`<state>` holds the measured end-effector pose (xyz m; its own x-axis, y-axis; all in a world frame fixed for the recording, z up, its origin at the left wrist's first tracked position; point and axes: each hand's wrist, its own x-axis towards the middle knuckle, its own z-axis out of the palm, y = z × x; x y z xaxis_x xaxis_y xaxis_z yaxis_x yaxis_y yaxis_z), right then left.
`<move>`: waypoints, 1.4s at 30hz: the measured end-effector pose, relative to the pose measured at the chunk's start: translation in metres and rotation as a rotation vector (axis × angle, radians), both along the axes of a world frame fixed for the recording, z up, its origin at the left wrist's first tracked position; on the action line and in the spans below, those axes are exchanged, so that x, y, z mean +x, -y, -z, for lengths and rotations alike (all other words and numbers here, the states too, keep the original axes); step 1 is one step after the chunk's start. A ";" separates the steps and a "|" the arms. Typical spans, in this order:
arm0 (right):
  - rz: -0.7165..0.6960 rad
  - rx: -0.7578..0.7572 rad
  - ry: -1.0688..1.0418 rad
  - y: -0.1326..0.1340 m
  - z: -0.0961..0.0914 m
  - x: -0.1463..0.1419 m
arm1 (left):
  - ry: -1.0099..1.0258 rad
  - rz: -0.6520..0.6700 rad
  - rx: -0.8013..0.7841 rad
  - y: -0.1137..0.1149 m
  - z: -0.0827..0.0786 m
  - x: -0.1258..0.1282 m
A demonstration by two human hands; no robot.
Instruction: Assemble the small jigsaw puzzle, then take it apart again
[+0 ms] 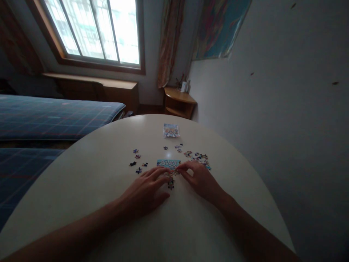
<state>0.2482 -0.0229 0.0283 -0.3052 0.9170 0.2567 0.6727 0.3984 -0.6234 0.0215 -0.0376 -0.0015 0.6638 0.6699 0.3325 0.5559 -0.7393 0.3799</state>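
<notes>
A partly joined jigsaw puzzle [168, 162] with a blue top band and white lettering lies on the round white table [109, 203]. My left hand [147, 187] rests over its left side, fingers stretched out and apart. At the puzzle's right edge, my right hand [200, 180] pinches with thumb and forefinger at what seems to be a puzzle piece, mostly hidden by the fingertips. Joined pieces [171, 183] extend toward me below the blue band. My left fingers cover part of the puzzle.
Loose puzzle pieces [200, 157] are heaped beyond my right hand. Several more pieces [132, 164] lie scattered at the left. A small printed packet [171, 130] sits near the far edge. Beyond the table are a bed [54, 116] and a wooden corner shelf [180, 95]; a wall stands at right.
</notes>
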 end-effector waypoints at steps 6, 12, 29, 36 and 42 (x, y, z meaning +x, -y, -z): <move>-0.062 -0.009 0.104 -0.002 0.012 -0.002 | -0.080 0.027 0.037 0.000 0.001 0.000; -0.085 0.001 0.116 -0.004 0.012 -0.001 | -0.116 0.025 0.028 0.000 -0.002 0.000; -0.088 0.061 0.222 0.000 0.012 -0.007 | -0.148 0.026 0.039 0.001 -0.002 0.000; -0.071 0.096 0.304 0.004 0.009 -0.011 | -0.151 0.031 0.052 0.000 -0.001 0.000; -0.042 0.135 0.447 0.006 0.010 -0.011 | -0.161 0.031 0.062 0.000 -0.001 0.000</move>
